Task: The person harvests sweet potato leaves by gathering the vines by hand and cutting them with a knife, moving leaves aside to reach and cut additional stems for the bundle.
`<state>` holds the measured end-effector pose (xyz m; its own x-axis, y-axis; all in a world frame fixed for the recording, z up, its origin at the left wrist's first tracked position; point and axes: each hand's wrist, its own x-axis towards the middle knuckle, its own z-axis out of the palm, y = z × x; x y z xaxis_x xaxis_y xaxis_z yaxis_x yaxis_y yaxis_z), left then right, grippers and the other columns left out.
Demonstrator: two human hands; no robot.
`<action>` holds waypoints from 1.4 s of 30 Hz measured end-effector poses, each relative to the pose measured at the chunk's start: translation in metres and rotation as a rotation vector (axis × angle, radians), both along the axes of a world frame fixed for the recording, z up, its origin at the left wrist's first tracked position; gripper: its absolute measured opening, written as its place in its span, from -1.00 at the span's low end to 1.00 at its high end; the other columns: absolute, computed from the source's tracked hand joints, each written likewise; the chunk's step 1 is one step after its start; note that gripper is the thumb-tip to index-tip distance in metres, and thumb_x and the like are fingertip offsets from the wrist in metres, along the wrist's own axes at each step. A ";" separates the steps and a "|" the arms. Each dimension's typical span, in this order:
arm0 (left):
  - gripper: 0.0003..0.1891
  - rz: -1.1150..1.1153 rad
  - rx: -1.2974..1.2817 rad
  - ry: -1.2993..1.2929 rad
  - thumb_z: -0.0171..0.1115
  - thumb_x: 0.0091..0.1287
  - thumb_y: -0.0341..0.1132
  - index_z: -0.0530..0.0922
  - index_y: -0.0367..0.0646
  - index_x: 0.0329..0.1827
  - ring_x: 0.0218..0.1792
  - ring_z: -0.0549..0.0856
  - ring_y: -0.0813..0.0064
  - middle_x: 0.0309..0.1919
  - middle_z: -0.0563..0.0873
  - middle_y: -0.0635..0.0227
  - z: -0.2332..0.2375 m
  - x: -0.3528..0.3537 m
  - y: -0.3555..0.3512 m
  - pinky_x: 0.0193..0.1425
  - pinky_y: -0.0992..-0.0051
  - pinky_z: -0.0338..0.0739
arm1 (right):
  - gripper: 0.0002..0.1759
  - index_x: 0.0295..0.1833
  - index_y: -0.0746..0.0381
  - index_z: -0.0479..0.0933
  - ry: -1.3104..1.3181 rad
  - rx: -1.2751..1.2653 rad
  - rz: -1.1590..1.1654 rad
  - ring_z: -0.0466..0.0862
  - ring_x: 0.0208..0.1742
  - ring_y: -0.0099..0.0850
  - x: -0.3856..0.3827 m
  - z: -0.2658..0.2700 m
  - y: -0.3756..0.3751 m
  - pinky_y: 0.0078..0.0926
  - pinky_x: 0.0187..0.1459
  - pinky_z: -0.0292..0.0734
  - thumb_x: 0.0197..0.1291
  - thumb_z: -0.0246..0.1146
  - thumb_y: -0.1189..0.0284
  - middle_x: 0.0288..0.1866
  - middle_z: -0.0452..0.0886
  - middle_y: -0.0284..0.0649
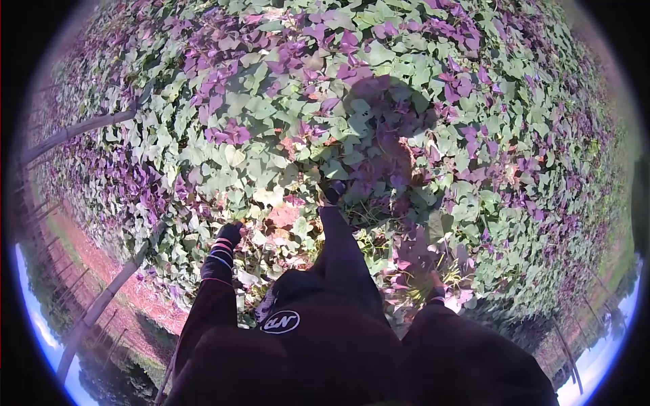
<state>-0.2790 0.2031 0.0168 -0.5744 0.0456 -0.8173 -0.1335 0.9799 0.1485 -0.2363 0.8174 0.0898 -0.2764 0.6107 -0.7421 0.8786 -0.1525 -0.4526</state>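
Note:
My left hand point(230, 234), in a dark glove with a striped cuff, is low over the leaves at left of centre. It looks compact and closed; what its fingers hold, if anything, is hidden. My right hand point(435, 292) is lower right, dim and partly hidden by my sleeve. A bundle of pale green vine stems point(452, 272) fans out around it, and the hand appears closed on them. Around both hands spread heart-shaped green leaves point(261, 108) and purple leaves point(230, 132), like sweet potato vines. My dark shoe point(332, 192) stands among them between the hands.
Reddish soil point(283, 215) shows through gaps in the foliage near my leg point(342, 247). Wooden poles point(84, 128) lean at the left, beside a reddish dirt path point(145, 294). My shadow point(386, 128) falls across the plants ahead. More posts point(567, 348) stand at far right.

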 end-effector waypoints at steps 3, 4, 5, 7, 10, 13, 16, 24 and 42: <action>-0.62 0.024 -0.044 0.013 0.07 0.04 -0.13 0.39 0.01 -0.06 -0.21 0.55 0.20 -0.16 0.52 0.25 0.010 -0.042 -0.001 -0.15 0.30 0.43 | -0.69 -0.43 0.35 0.49 0.088 -0.021 0.010 0.49 -0.53 -0.52 -0.044 0.002 -0.009 -0.56 -0.44 0.39 -0.22 0.32 0.32 -0.51 0.53 -0.26; -0.63 0.126 0.063 0.042 0.09 0.02 -0.13 0.41 -0.01 -0.09 -0.22 0.54 0.19 -0.22 0.54 0.20 0.021 -0.059 0.004 -0.14 0.30 0.42 | -0.69 -0.43 0.35 0.49 0.124 -0.028 0.009 0.49 -0.53 -0.52 -0.059 0.002 -0.015 -0.56 -0.44 0.39 -0.21 0.32 0.32 -0.51 0.53 -0.26; -0.64 0.247 0.096 0.004 0.10 0.00 -0.13 0.43 -0.06 -0.13 -0.24 0.55 0.17 -0.28 0.56 0.16 0.035 -0.081 0.016 -0.16 0.31 0.42 | -0.69 -0.43 0.35 0.49 0.160 -0.032 0.009 0.49 -0.53 -0.52 -0.072 0.000 -0.020 -0.56 -0.45 0.39 -0.21 0.32 0.32 -0.51 0.53 -0.26; -0.64 0.319 0.152 0.100 0.12 -0.01 -0.15 0.43 -0.09 -0.14 -0.27 0.56 0.15 -0.34 0.58 0.15 0.041 -0.103 0.027 -0.19 0.32 0.43 | -0.70 -0.43 0.35 0.49 0.233 -0.059 0.009 0.49 -0.53 -0.52 -0.100 0.005 -0.034 -0.56 -0.45 0.39 -0.21 0.32 0.33 -0.51 0.53 -0.26; -0.57 0.466 0.248 0.143 0.18 -0.07 -0.18 0.43 -0.11 -0.10 -0.24 0.56 0.17 -0.35 0.59 0.11 0.048 -0.120 0.036 -0.17 0.35 0.42 | -0.74 -0.45 0.32 0.51 0.288 -0.133 -0.049 0.49 -0.52 -0.54 -0.137 0.028 -0.067 -0.57 -0.44 0.40 -0.15 0.27 0.32 -0.51 0.53 -0.28; -0.50 0.385 0.239 0.079 0.19 -0.09 -0.16 0.40 -0.16 -0.04 -0.18 0.54 0.16 -0.25 0.56 0.06 0.035 -0.130 0.028 -0.10 0.35 0.41 | -0.75 -0.41 0.32 0.50 0.264 -0.021 -0.180 0.49 -0.52 -0.51 -0.161 0.013 -0.088 -0.57 -0.43 0.43 -0.16 0.27 0.35 -0.49 0.53 -0.26; -0.54 0.218 0.235 0.079 0.17 -0.09 -0.16 0.41 -0.06 -0.06 -0.19 0.53 0.15 -0.27 0.57 0.15 0.047 -0.157 0.019 -0.09 0.33 0.40 | -0.26 -0.07 0.54 0.26 0.203 -0.038 -0.252 0.45 -0.22 -0.44 -0.169 -0.035 -0.090 -0.51 -0.06 0.31 -0.40 0.44 0.41 -0.20 0.48 -0.16; -0.61 -0.480 -0.081 0.181 0.06 0.01 -0.01 0.40 0.10 -0.09 -0.06 0.45 0.26 -0.21 0.52 0.30 0.024 -0.303 0.021 0.04 0.23 0.28 | -0.50 -0.40 0.38 0.49 0.205 0.028 -0.411 0.45 -0.29 -0.43 -0.223 -0.080 -0.178 -0.54 -0.14 0.31 -0.50 0.45 0.28 -0.30 0.50 -0.17; -0.49 -0.362 0.398 0.488 0.24 -0.08 -0.19 0.41 0.02 0.01 0.07 0.32 0.21 0.23 0.04 0.21 -0.232 -0.541 0.224 0.15 0.38 0.22 | -0.43 -0.39 0.49 0.47 -0.015 -0.130 -0.697 0.49 -0.27 -0.50 -0.295 -0.228 -0.331 -0.54 -0.12 0.34 -0.48 0.45 0.24 -0.30 0.53 -0.14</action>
<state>-0.8201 0.4271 -0.2149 -0.7622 0.5424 -0.3534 0.3613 0.8094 0.4631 -0.5310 0.4863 -0.1383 0.1572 0.5478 -0.8217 0.5628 -0.7334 -0.3812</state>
